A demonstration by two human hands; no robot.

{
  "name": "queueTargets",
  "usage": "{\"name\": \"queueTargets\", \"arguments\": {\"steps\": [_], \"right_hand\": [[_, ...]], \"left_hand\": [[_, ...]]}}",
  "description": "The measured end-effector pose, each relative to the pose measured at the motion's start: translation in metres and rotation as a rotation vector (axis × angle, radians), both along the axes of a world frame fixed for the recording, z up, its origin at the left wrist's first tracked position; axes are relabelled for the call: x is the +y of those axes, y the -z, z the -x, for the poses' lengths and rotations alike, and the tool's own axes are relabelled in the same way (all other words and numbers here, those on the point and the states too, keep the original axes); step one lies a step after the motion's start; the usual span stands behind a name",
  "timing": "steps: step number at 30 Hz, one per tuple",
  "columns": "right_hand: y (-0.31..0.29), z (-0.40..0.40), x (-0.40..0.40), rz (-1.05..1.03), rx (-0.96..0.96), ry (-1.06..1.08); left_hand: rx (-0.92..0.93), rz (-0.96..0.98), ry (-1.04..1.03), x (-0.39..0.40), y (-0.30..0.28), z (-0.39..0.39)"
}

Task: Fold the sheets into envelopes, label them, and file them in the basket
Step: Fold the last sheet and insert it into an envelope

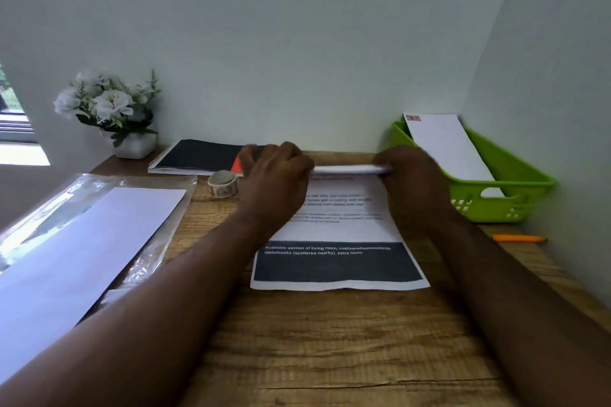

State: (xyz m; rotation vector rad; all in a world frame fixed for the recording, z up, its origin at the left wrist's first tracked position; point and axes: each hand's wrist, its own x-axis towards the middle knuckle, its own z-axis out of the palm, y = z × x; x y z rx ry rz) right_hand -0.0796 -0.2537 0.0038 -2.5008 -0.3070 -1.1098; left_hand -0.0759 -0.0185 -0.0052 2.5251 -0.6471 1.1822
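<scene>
While the paper [340,235] lies left of the green basket [496,205], your left hand [276,175] and right hand [413,178] pinch its far edge, fingers pressed together.

A printed sheet [337,235] with a dark band near its front edge lies flat left of the green basket [515,188], its far edge curled up. 1 white folded envelope [449,145] leans tilted inside the basket.

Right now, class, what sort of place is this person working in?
Probably a home desk tucked in a wall corner: a wooden desk, a spiral notebook, a pot of white flowers and a green filing basket.
</scene>
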Motion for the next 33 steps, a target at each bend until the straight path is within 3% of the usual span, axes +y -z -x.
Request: {"name": "queueTargets", "arguments": {"steps": [3, 5, 9, 11, 14, 17, 22, 33], "right_hand": [[0.009, -0.003, -0.003, 0.141, 0.597, -0.074], [0.011, -0.005, 0.001, 0.183, 0.768, -0.126], [0.013, -0.001, 0.015, 0.134, 0.688, -0.202], [0.018, -0.001, 0.024, 0.135, 0.630, -0.245], [0.026, -0.006, 0.036, 0.279, 0.571, -0.191], [0.030, -0.009, 0.046, 0.401, 0.537, -0.073], [0.033, -0.011, 0.050, 0.381, 0.581, -0.065], [0.031, -0.010, 0.046, 0.426, 0.536, 0.122]], "left_hand": [[0.344, -0.146, 0.002, -0.004, 0.006, -0.003], [0.430, -0.187, 0.023, -0.006, 0.008, -0.003], [0.551, -0.185, 0.040, -0.014, 0.005, 0.004], [0.582, -0.079, 0.064, -0.020, 0.009, 0.004], [0.652, 0.031, 0.076, -0.025, 0.019, -0.003], [0.643, -0.023, 0.033, -0.027, 0.025, -0.010], [0.664, -0.219, -0.043, -0.030, 0.026, -0.010], [0.686, -0.355, -0.166, -0.027, 0.012, -0.009]]}}
